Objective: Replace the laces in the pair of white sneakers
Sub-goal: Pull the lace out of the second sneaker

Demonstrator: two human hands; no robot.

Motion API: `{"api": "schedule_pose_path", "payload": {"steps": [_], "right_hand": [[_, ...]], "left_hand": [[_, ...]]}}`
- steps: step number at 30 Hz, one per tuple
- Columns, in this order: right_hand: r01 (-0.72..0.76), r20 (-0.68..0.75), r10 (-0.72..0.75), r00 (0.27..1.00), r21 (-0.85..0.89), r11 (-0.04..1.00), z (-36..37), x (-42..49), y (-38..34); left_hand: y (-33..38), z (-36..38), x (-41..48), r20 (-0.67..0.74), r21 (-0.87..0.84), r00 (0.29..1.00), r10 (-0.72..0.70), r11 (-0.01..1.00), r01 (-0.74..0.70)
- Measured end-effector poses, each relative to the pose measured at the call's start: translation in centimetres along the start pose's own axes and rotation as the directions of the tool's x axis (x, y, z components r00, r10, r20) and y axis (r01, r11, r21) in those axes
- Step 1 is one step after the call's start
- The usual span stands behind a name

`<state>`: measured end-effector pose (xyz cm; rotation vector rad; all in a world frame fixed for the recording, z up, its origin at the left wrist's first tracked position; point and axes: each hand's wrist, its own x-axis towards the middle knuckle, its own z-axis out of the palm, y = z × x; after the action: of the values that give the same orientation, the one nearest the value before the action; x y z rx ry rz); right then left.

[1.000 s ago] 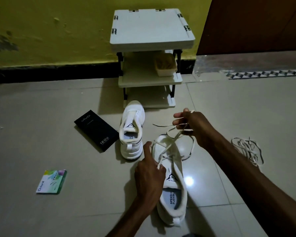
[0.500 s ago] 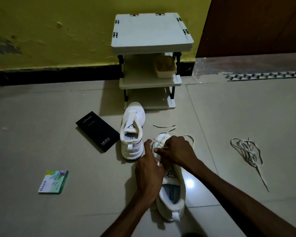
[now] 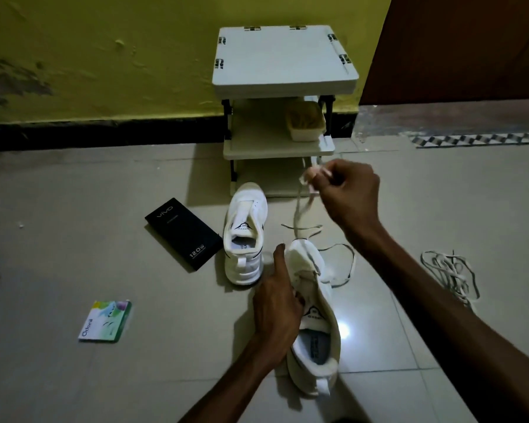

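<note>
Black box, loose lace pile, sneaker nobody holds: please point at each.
black box [image 3: 184,235], head view, middle of its top face.
loose lace pile [image 3: 447,271], head view, centre of the tangle.
sneaker nobody holds [image 3: 245,215], head view, its tongue.

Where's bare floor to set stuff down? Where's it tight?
Bare: floor between green packet and black box, toward the wall; also between shelf rack and loose lace pile. Tight: far sneaker, held sneaker in the left hand, and the lace the right hand pinches.

— Where is this?
— A home, I'd say, near a doorway: I see a small white shelf rack [image 3: 284,65] against a scuffed yellow wall [image 3: 104,56], a brown door [image 3: 471,47] right of it, pale floor tiles [image 3: 74,239] and a sneaker [image 3: 324,288] before it.
</note>
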<state>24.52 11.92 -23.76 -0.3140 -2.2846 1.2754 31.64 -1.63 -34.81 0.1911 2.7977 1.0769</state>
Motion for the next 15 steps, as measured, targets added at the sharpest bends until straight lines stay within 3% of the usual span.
{"api": "schedule_pose_path", "payload": {"steps": [3,5,8,13,15], "right_hand": [[-0.04,-0.061,0.059,0.996,0.271,0.962,-1.8,2.3,-1.7],[-0.181,0.081,0.164,0.983,0.318,0.93,-2.0,2.3,-1.2],[-0.421,0.265,0.354,0.897,0.264,0.868,-1.2,0.3,1.1],[-0.527,0.046,0.529,0.847,0.193,0.828,-1.3,-1.4,5.4],[-0.508,-0.056,0.507,0.86,-0.007,0.861,-1.9,-1.7,6.7]], "left_hand": [[-0.3,0.0,-0.1,-0.043,-0.058,0.999,-0.021,0.998,0.018],[-0.4,0.1,-0.1,-0.062,-0.075,0.998,-0.031,0.997,0.026],[-0.4,0.1,-0.2,-0.051,-0.11,0.996,-0.071,0.992,0.065],[-0.4,-0.3,-0.5,-0.017,-0.131,0.997,-0.08,0.988,0.077],[-0.5,-0.3,-0.4,-0.004,-0.078,0.998,-0.068,0.995,0.067]]}}
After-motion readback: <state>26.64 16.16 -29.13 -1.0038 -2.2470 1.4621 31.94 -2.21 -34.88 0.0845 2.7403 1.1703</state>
